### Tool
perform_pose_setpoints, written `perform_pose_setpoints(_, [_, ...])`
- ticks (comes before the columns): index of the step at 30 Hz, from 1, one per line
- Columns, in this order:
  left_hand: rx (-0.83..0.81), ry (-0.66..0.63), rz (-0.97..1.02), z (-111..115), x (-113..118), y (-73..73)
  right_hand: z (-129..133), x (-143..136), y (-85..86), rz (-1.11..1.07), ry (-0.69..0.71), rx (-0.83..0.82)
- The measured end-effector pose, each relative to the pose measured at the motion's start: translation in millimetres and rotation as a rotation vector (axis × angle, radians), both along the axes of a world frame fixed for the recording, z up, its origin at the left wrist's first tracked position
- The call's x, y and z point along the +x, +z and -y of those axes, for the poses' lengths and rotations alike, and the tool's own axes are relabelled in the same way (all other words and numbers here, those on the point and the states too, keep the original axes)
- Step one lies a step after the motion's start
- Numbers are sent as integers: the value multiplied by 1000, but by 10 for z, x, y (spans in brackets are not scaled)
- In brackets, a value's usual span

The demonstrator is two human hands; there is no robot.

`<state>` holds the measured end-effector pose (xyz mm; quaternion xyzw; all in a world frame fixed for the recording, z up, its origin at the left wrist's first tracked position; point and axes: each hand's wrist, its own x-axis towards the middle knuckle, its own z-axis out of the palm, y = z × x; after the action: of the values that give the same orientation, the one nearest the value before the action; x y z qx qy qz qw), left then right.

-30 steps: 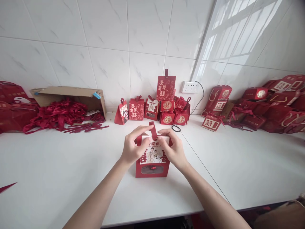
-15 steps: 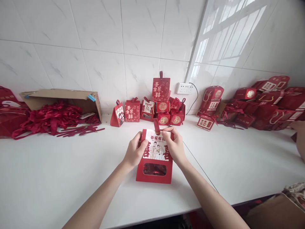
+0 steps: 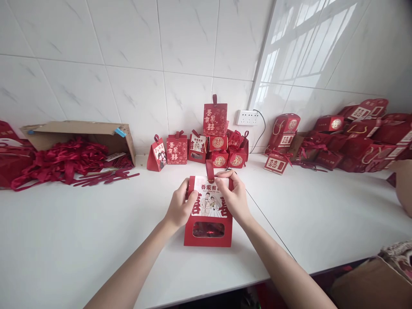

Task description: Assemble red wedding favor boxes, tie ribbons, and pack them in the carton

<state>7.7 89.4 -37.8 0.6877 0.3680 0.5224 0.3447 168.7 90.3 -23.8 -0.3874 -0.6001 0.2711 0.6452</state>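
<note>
A red wedding favor box [image 3: 207,210] with a printed couple and a small window stands upright in front of me on the white table [image 3: 128,240]. Shiny dark red contents show through its window. My left hand [image 3: 179,206] is closed on the box's upper left edge, thumb on the front and fingers behind. On the upper right, my right hand [image 3: 235,195] pinches the top edge beside a dark red ribbon loop [image 3: 210,171] that rises from the middle. The fingertips behind the box are hidden.
A cardboard box [image 3: 80,128] spills red ribbons [image 3: 71,161] at the left. Several favor boxes [image 3: 215,120] stand by the wall, with a heap of more boxes [image 3: 360,146] at the right. Another person's arm [image 3: 404,186] enters there. A carton [image 3: 373,279] sits lower right.
The ribbon loop stands slightly straighter and higher above the box. Both hands keep their hold in nearly the same place, and the view has shifted slightly.
</note>
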Motion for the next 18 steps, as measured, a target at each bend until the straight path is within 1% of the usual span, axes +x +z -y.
perform_pose_setpoints(3, [-1,-12,0,2,5,-3,-6,8,0,12,6,65])
perform_pose_setpoints(12, [18,-29,-21,1,2,-27,-22,12,-2,-6,22,-8])
perform_pose_setpoints(18, [21,-22,-18,-9,2,-27,-11,13,1,10,32,14])
